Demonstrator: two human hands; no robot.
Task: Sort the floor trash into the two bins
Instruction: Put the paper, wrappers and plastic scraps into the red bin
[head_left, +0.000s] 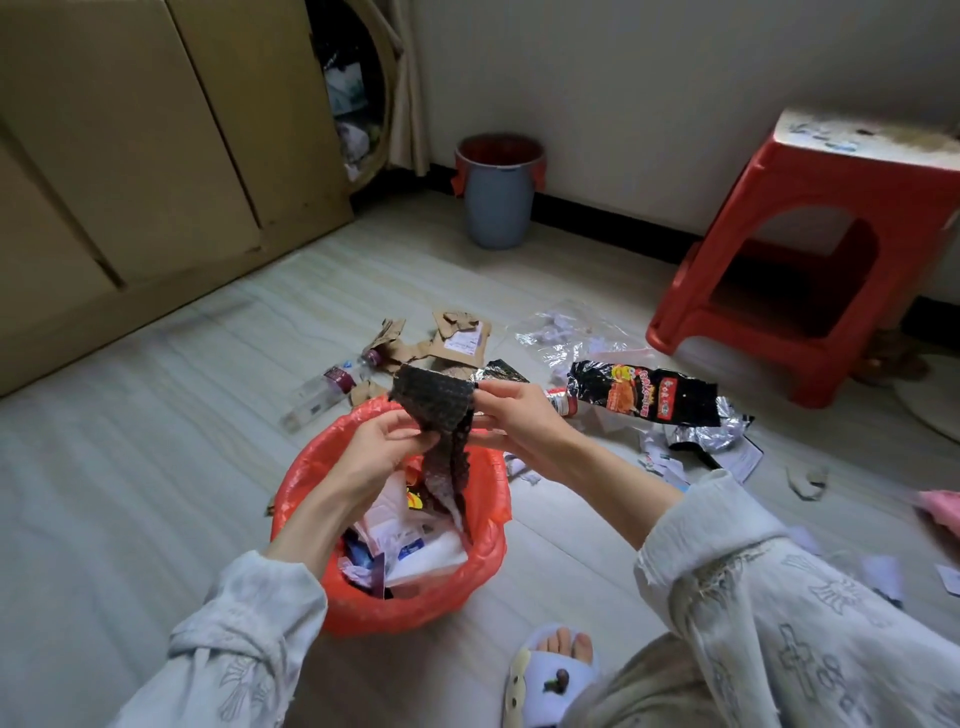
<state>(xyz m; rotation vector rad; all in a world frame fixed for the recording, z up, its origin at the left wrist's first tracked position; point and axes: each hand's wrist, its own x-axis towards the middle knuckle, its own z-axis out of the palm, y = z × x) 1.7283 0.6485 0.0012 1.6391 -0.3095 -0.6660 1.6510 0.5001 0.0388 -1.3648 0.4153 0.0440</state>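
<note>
Black bubble-wrap strip (436, 415) pinched by both hands, left hand (382, 441) low, right hand (511, 415) at top edge, hanging over red-lined bin (311, 467). Grey bin (498, 208) by wall.

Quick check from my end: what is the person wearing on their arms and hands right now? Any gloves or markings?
No gloves: the left hand and right hand are bare, with no rings or watch visible. Both arms wear loose, pale grey-white sleeves printed with faint grey cross-like motifs, the cuffs pushed up the forearms. The left sleeve bunches in folds.
</note>
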